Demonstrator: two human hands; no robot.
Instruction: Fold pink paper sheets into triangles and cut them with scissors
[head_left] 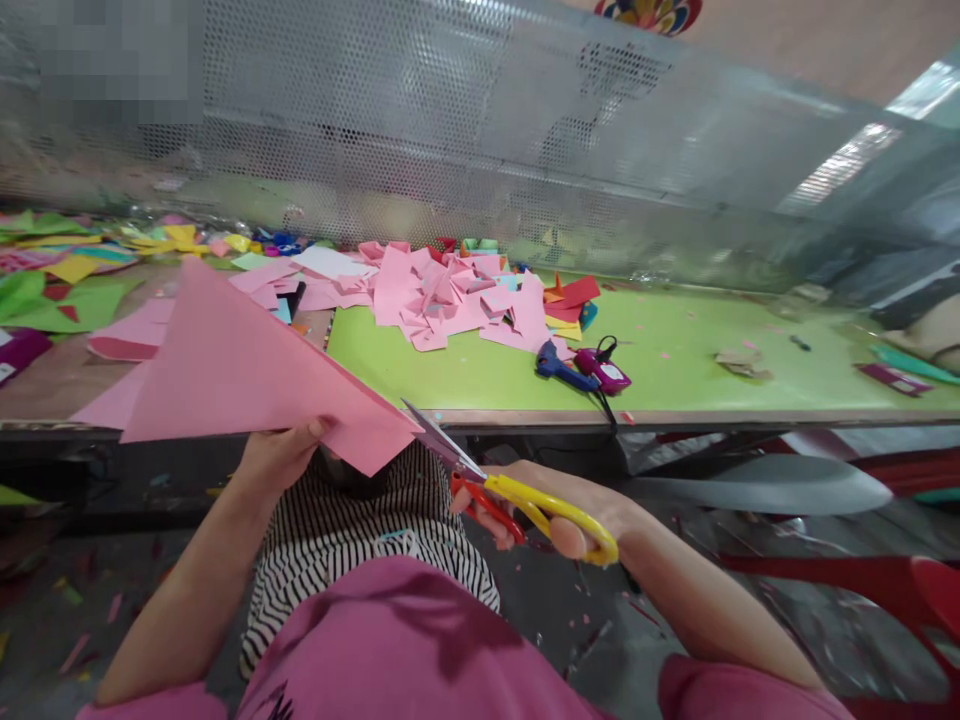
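Note:
A large folded sheet of pink paper (232,370) is held up in front of the table edge by my left hand (281,455), its thumb on top and its fingers underneath. My right hand (547,505) grips scissors (525,492) with one yellow and one red handle. The blades are parted and point left, at the right corner of the pink paper. Whether they touch the paper, I cannot tell.
A heap of pink paper pieces (442,290) lies on the green tabletop (675,345). Right of it are a blue glue gun (562,367) and a magenta device (602,370). Coloured scraps (75,265) cover the left. A perforated metal panel (360,110) stands behind.

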